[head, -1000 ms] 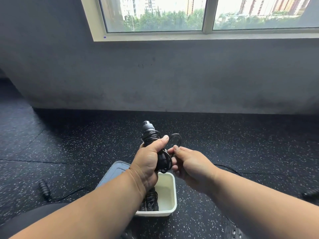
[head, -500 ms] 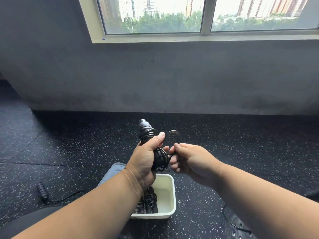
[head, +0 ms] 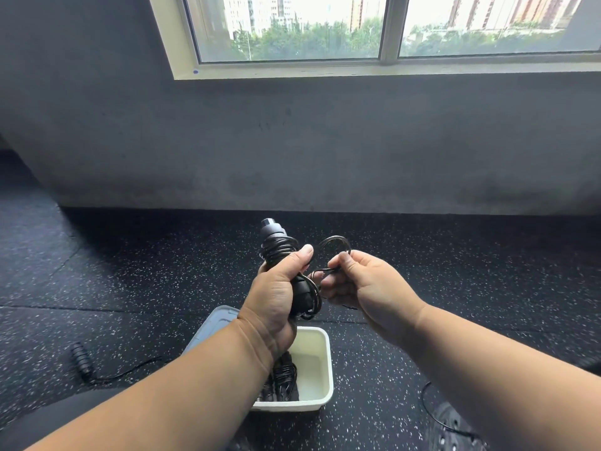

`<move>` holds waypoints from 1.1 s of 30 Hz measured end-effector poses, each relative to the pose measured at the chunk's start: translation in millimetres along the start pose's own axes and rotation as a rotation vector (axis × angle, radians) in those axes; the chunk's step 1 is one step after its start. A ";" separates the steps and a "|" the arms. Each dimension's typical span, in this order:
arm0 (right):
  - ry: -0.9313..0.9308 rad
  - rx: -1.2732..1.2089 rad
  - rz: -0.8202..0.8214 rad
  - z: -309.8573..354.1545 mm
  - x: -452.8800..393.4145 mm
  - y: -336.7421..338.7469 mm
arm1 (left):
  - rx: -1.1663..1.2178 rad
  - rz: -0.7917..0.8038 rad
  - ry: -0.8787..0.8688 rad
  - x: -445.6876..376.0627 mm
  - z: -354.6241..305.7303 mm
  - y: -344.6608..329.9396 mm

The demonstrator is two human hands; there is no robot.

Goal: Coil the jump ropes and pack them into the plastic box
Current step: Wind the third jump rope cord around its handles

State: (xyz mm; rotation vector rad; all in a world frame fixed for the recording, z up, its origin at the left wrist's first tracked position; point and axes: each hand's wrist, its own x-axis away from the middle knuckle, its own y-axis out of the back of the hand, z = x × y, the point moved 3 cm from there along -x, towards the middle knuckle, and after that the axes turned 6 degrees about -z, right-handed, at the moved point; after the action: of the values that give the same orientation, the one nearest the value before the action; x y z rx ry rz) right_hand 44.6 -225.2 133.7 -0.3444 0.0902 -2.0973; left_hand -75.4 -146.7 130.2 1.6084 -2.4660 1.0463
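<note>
My left hand (head: pixel 276 297) grips the black handles of a jump rope (head: pixel 274 240), held upright above the box with black cord wound round them. A loop of that cord (head: pixel 335 244) arches to the right, and my right hand (head: pixel 361 281) pinches its end between thumb and fingers. Below my hands the white plastic box (head: pixel 320 362) stands on the floor. A coiled black jump rope (head: pixel 283 375) lies in its left part, partly hidden by my left forearm.
A grey lid (head: pixel 211 323) lies against the box's left side. Another black rope handle (head: pixel 81 356) with thin cord lies on the speckled rubber floor at the left. A loose cord (head: pixel 429 408) curls at the lower right. A grey wall with a window rises behind.
Both hands have risen a little with the rope. My right hand has moved rightward, drawing the cord loop out wider from the wound handles.
</note>
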 end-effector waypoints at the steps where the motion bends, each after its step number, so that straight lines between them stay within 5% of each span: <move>1: -0.004 0.018 -0.004 1.0 -0.1 0.8 | 0.003 0.006 -0.005 0.2 -0.1 -0.3; 10: -0.092 -0.081 0.005 3.5 -0.9 6.9 | -0.137 -0.067 -0.158 -6.9 1.5 5.7; 20: -0.346 -0.258 0.045 -6.8 -7.6 21.0 | -0.120 -0.046 -0.093 -7.3 6.1 6.0; 28: -0.363 -0.190 0.073 -20.7 -2.7 10.0 | -0.109 0.076 -0.088 2.3 8.7 -4.8; 33: -0.308 -0.232 0.046 -16.0 -2.2 5.8 | -0.162 0.013 -0.150 -3.1 7.0 3.3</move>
State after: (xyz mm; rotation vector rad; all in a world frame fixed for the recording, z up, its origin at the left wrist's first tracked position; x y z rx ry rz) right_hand 46.0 -227.6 116.8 -0.7938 0.1573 -1.9680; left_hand -74.2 -147.2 121.9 1.6791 -2.5802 0.7299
